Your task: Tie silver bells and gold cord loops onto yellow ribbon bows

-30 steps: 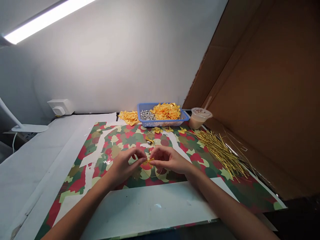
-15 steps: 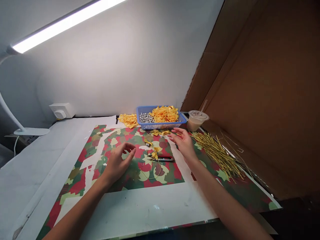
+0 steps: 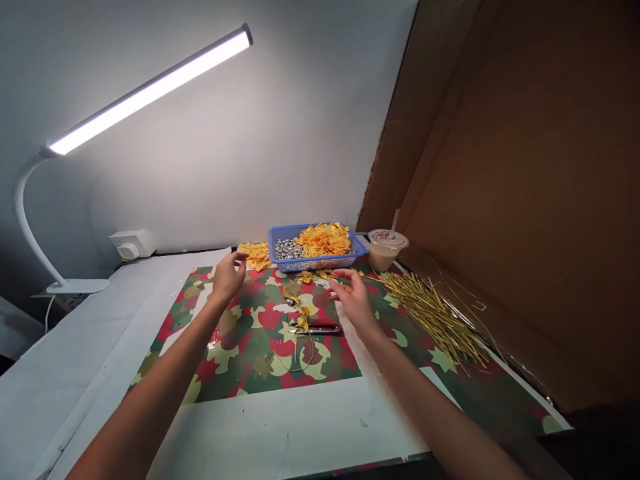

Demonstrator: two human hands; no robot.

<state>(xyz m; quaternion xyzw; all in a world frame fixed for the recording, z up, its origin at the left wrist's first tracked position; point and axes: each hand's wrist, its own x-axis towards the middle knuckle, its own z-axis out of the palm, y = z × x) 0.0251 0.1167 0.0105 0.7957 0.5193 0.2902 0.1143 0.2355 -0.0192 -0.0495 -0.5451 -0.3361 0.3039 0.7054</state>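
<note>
My left hand (image 3: 231,276) is over the mat at the near left side of a loose pile of yellow ribbon pieces (image 3: 256,256). Its fingers are bent and apart, with nothing visible in them. Right of centre, my right hand (image 3: 354,298) hovers with fingers spread and no object between them, close to some yellow ribbon bows (image 3: 306,277). Between my hands lie another yellow bow (image 3: 303,319) with a thin cord (image 3: 295,368) and a small silver bell (image 3: 291,302). A red-handled cutter or snips (image 3: 323,329) rests beside them.
A blue basket (image 3: 320,265) holds silver bells and yellow ribbon pieces against the wall. Right of it stands a lidded drink cup (image 3: 386,257) with a straw. Gold-green stems (image 3: 435,313) lie at right near a cardboard panel (image 3: 505,200). A lamp (image 3: 150,93) shines at left.
My left hand has moved forward toward the ribbon pile. My right hand stays near the bows, its fingers apart. The view has tilted up slightly, showing more of the lamp.
</note>
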